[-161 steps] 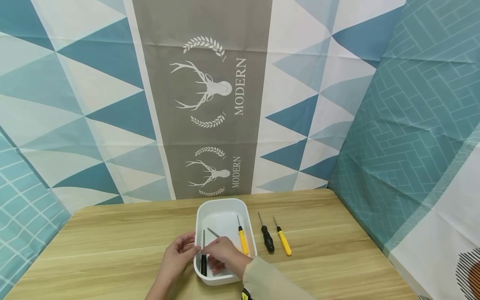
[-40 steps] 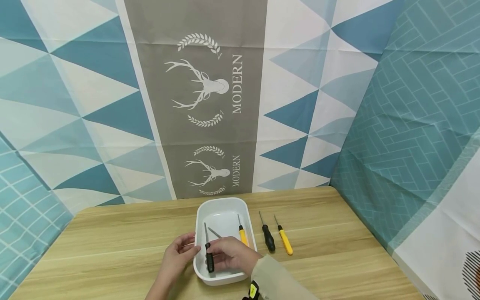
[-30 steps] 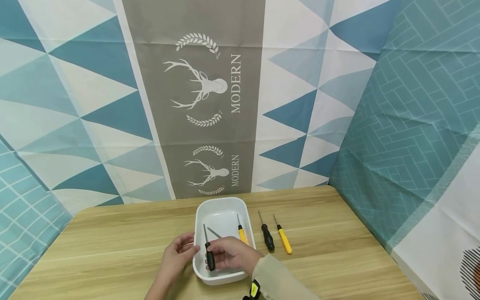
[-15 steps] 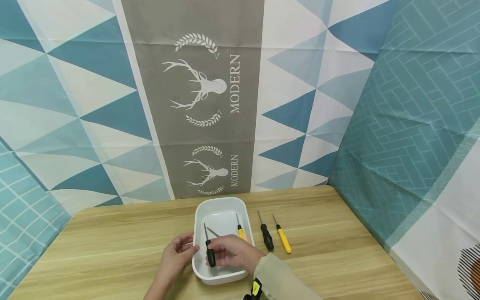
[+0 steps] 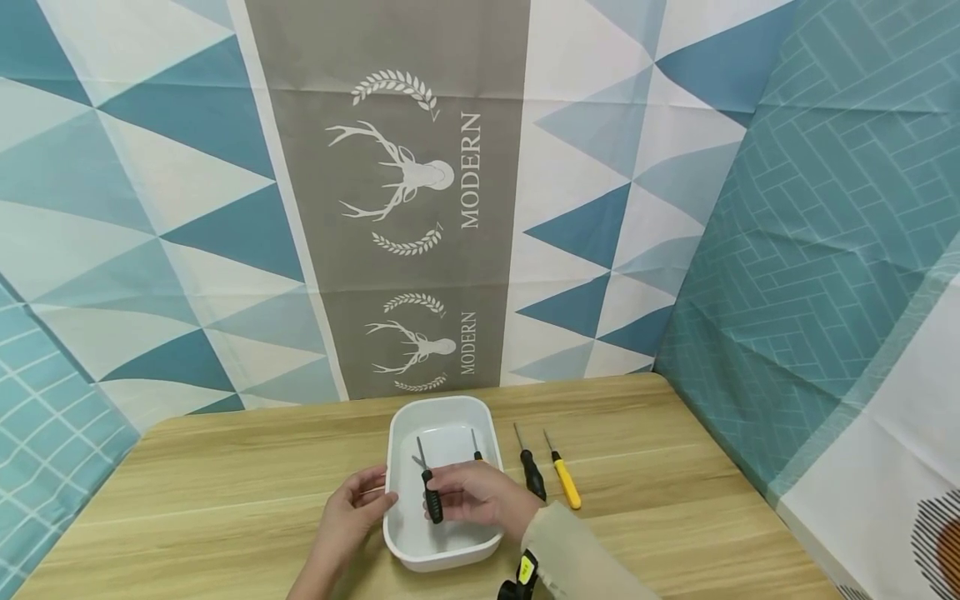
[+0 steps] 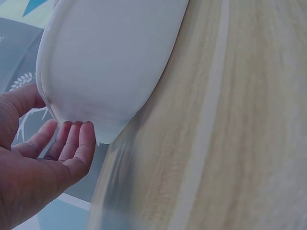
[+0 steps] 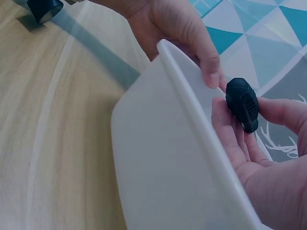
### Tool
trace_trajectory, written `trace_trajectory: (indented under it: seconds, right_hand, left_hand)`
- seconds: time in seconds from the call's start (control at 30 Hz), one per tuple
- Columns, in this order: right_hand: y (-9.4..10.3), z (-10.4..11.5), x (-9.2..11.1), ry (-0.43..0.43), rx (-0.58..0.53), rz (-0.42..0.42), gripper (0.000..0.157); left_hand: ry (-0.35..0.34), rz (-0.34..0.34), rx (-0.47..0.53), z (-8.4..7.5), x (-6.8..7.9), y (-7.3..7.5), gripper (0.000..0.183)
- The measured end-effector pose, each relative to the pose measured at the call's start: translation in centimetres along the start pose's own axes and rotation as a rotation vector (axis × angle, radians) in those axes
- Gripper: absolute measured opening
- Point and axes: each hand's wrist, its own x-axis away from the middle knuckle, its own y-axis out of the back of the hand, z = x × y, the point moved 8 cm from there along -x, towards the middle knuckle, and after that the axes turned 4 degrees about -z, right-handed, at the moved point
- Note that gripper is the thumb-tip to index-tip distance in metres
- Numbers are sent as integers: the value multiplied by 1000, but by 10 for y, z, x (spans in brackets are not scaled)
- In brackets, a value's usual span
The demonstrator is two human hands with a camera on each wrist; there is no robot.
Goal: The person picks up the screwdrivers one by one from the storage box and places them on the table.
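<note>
My right hand (image 5: 483, 497) pinches a black-handled screwdriver (image 5: 432, 498) between thumb and fingers, its shaft pointing away over the white plastic tray (image 5: 442, 560). In the right wrist view the ribbed end of that screwdriver's handle (image 7: 243, 104) shows above the tray rim. My left hand (image 5: 354, 510) grips the tray's left side, thumb over the rim and fingertips against the outer wall, as the left wrist view also shows. Inside the tray lie another screwdriver's shaft (image 5: 417, 461) and a yellow-handled screwdriver (image 5: 477, 455), both largely hidden by the right hand and what it holds.
On the wooden table (image 5: 247, 492), right of the tray, lie a black screwdriver (image 5: 530, 468) and a yellow screwdriver (image 5: 567, 483), roughly side by side. A patterned cloth wall (image 5: 420, 250) stands behind the table, and a teal cloth (image 5: 795, 333) hangs on the right.
The right hand has lifted the black-handled screwdriver from the tray's left side and moved it rightward, toward the tray's middle. The left hand has kept its place at the rim.
</note>
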Motion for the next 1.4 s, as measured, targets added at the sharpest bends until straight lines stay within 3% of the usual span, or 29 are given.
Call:
trace_trajectory:
  seconds: [0.43,1.4]
  right_hand:
    - [16,9,7,-2,14,2,36]
    - [29,26,21,16,52,6,44]
  left_hand:
    - [5,4,17,0,1,0,49]
    - [-8,16,6,3,-1,1,51]
